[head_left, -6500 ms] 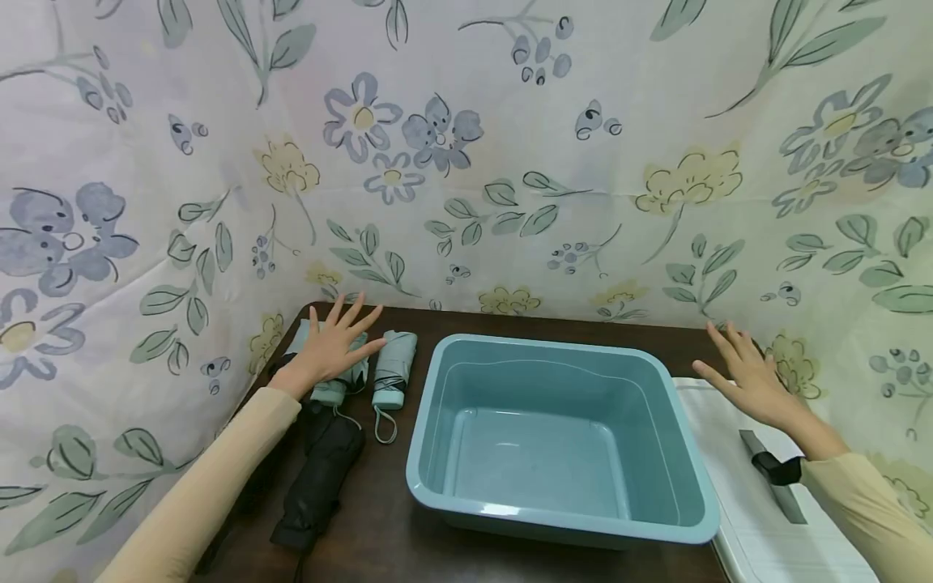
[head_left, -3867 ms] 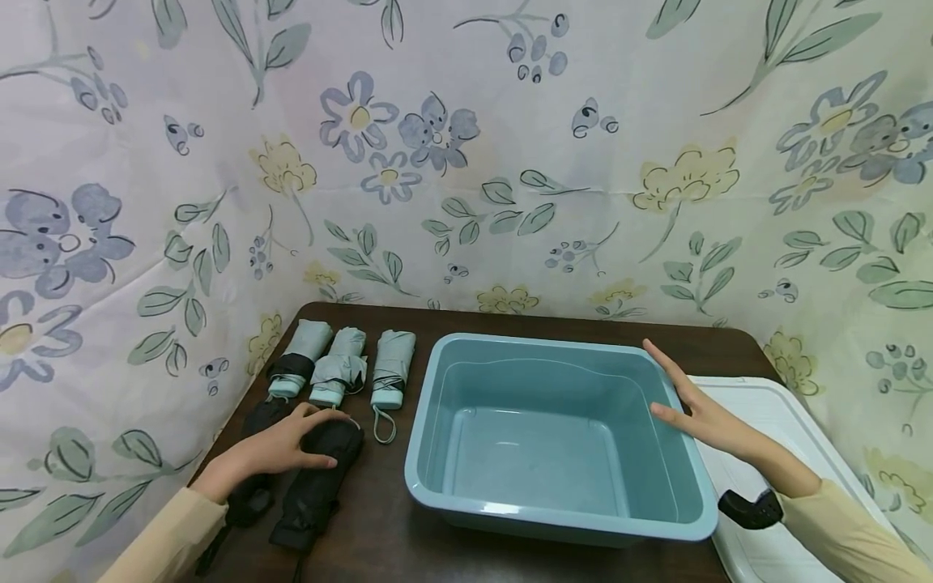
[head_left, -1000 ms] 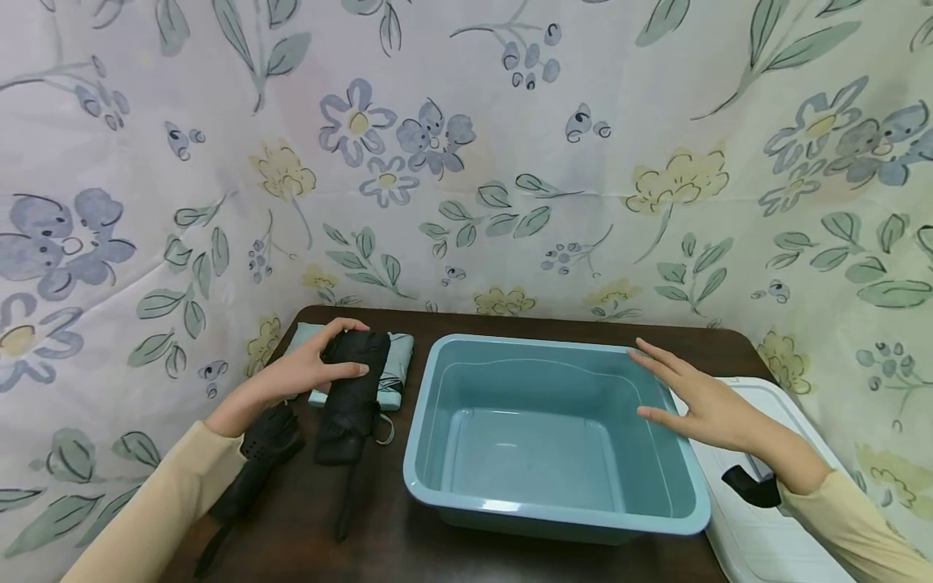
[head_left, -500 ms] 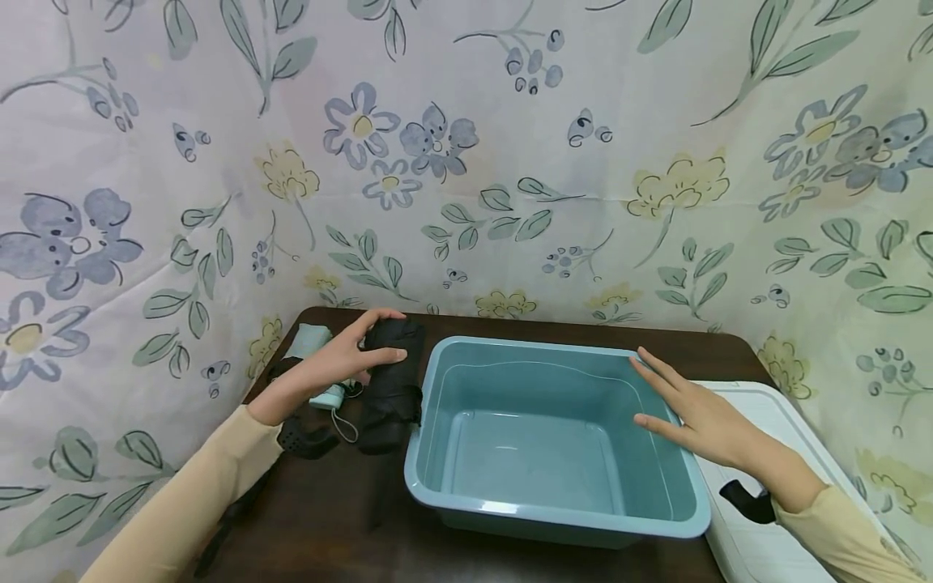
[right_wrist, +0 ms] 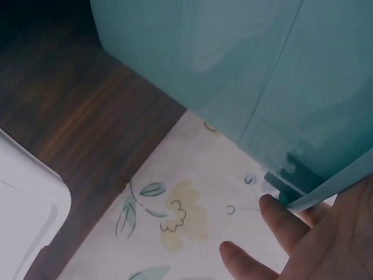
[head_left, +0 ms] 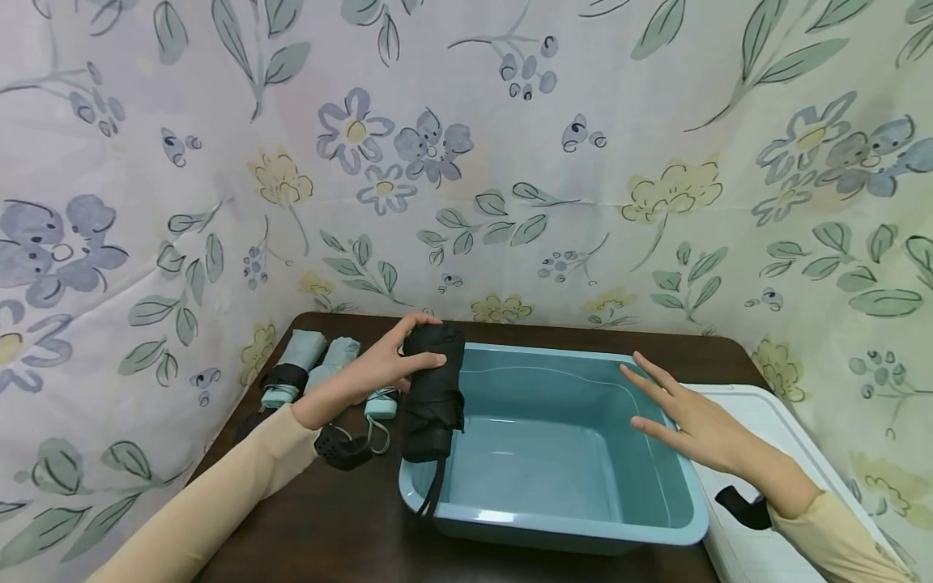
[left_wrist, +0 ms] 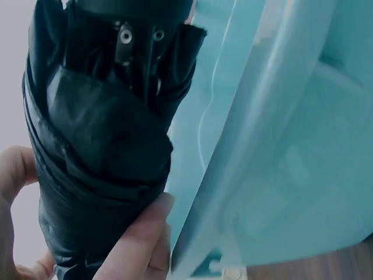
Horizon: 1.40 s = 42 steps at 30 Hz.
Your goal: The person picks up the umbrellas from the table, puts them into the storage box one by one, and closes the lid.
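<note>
My left hand grips a black folded umbrella, thumb on one side and fingers round the other. The umbrella hangs over the left rim of a light blue plastic basin, its wrist strap dangling down. Close up in the left wrist view, the umbrella's dark fabric fills the left half beside the basin's wall. With fingers spread, my right hand is at the basin's right rim. Its fingertips show right at that rim in the right wrist view, beside the basin's outer wall.
Left of the basin lie light blue folded umbrellas in a row. Another black umbrella is mostly hidden by my left forearm. A white lid-like panel lies right of the basin on the dark wooden table. Floral cloth hangs behind.
My left hand came down from over the light blue umbrellas, took hold of a black umbrella, lifted it and carried it right to the basin. My right hand moved left to the basin's rim.
</note>
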### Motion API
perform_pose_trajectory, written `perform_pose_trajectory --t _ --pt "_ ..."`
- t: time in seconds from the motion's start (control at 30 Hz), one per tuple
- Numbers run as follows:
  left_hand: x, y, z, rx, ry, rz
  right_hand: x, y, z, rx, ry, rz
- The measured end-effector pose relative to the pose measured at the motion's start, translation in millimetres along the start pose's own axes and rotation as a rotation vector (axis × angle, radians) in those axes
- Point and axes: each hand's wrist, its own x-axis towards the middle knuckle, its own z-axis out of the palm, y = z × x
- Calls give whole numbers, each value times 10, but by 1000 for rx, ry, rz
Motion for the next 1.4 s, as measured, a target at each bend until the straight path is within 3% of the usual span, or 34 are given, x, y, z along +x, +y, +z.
perform_pose_trajectory --t 0.53,0.83,1.23,1.4 --pt "175 211 413 -33 -83 -22 9 -37 3 -22 1 13" --pt "320 365 626 -69 -192 -68 -19 -26 13 -36 11 21" --pt "492 408 885 -132 -154 -98 6 -36 25 -18 22 3" --pt "541 375 988 -138 -160 -72 15 -27 21 -21 27 7"
